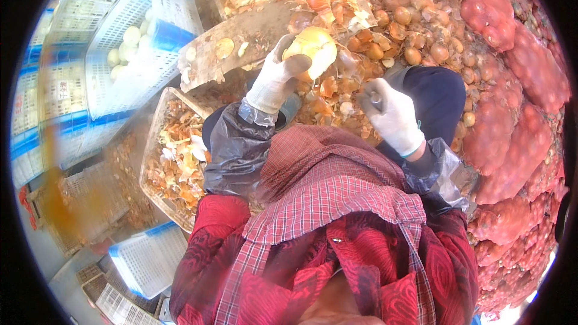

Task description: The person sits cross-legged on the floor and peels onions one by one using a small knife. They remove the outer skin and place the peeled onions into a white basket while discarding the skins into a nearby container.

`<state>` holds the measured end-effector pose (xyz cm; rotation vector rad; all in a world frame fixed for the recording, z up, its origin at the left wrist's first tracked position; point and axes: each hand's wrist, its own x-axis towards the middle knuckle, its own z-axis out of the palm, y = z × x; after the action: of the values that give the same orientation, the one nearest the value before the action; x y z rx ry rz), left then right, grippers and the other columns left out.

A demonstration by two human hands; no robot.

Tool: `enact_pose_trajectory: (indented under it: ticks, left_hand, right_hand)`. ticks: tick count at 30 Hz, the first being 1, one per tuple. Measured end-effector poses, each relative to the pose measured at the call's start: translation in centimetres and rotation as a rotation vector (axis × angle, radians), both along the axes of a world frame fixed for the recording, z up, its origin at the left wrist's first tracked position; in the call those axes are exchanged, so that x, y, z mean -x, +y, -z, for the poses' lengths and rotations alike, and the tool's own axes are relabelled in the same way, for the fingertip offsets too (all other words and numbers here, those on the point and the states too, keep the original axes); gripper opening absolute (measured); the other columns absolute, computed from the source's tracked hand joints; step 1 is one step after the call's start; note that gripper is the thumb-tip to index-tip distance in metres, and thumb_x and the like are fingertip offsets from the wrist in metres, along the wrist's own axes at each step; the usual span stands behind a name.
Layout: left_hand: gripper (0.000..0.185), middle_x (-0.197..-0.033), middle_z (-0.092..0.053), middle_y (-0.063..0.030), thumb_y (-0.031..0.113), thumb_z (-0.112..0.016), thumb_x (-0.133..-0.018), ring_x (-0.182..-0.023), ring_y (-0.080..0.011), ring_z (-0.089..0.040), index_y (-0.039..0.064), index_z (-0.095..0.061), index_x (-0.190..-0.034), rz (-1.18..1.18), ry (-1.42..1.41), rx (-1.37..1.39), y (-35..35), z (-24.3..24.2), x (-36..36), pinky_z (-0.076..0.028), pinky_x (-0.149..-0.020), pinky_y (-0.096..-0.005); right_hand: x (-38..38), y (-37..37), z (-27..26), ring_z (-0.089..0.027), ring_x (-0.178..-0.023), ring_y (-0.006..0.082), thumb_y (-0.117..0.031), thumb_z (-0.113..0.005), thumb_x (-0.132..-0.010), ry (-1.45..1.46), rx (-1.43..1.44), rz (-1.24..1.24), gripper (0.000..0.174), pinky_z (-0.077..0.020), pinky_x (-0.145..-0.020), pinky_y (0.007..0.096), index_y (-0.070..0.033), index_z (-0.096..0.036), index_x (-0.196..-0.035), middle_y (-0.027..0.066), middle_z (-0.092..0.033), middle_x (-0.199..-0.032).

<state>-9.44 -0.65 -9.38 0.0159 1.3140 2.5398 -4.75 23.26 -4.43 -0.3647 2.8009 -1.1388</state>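
Observation:
My left hand (275,76), in a white glove, holds a large yellow onion (318,47) with its pale flesh bared on the lower side. The onion is above a heap of loose onion skins (327,88). To the right of it, my right hand (393,113), also gloved in white, is curled around a small tool (375,97). Only the rounded, greyish end of that tool shows; the fingers hide the rest. A wooden board (253,31) with scraps of peel on it lies just beyond my left hand.
At left, blue-and-white plastic crates (149,49) hold peeled onions (128,49). A bin of skins (180,158) stands by my left elbow. Loose unpeeled onions (411,31) spread ahead on the right, bordered by red mesh sacks (510,140). An upturned-looking white crate (151,257) sits lower left.

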Motion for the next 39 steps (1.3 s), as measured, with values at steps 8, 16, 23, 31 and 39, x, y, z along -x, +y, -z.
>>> enact_pose_trajectory:
  ticks: [8,16,23,31,39]
  left_hand:
    - [0.065,-0.129,-0.058,-0.0184,0.035,-0.064,-0.091,-0.116,-0.0273,-0.060,-0.006,-0.044,-0.136,0.027,0.021,0.023,0.0,0.5,0.0,-0.049,-0.100,-0.0391]
    - [0.068,-0.126,-0.058,-0.0217,0.022,-0.066,-0.088,-0.118,-0.0311,-0.059,-0.007,-0.034,-0.140,0.022,-0.200,0.014,-0.3,-0.8,-0.1,-0.049,-0.101,-0.0405]
    - [0.046,-0.103,-0.063,-0.0071,0.011,-0.077,-0.074,-0.095,-0.0129,-0.059,-0.001,-0.055,-0.113,-0.128,-0.022,0.376,-0.4,-1.9,0.4,-0.048,-0.085,-0.0280]
    - [0.052,-0.113,-0.063,-0.0099,0.022,-0.074,-0.079,-0.103,-0.0175,-0.061,-0.001,-0.054,-0.121,-0.104,-0.088,0.060,-0.7,-0.5,0.5,-0.050,-0.088,-0.0311]
    - [0.080,-0.131,-0.055,-0.0162,0.041,-0.071,-0.083,-0.119,-0.0270,-0.057,-0.003,-0.039,-0.140,0.106,-0.130,-0.149,0.1,0.0,0.1,-0.046,-0.101,-0.0400]
  right_hand:
    - [3.1,-0.7,0.8,-0.063,-0.062,0.0259,-0.013,-0.067,-0.079,0.411,-0.321,-0.196,0.017,-0.0478,-0.054,0.0371,-0.012,-0.055,-0.092,0.0076,-0.059,-0.078]
    - [5.7,0.2,1.2,-0.060,-0.059,0.0252,-0.013,-0.066,-0.079,0.520,-0.453,-0.235,0.017,-0.0444,-0.052,0.0369,-0.013,-0.056,-0.093,0.0060,-0.056,-0.074]
    - [5.5,-1.8,1.0,-0.051,-0.049,0.0110,-0.024,-0.067,-0.089,-0.781,0.570,-0.052,0.020,-0.0394,-0.045,0.0259,-0.007,-0.057,-0.093,0.0012,-0.057,-0.066]
    - [5.6,-2.7,1.4,-0.057,-0.053,0.0176,-0.033,-0.068,-0.090,-0.683,0.522,-0.075,0.029,-0.0432,-0.049,0.0311,-0.006,-0.059,-0.093,0.0058,-0.059,-0.065]
    - [4.4,-3.3,2.1,-0.064,-0.070,0.0318,-0.023,-0.068,-0.082,0.236,-0.186,-0.092,0.022,-0.0490,-0.059,0.0418,-0.008,-0.054,-0.091,0.0112,-0.061,-0.074]
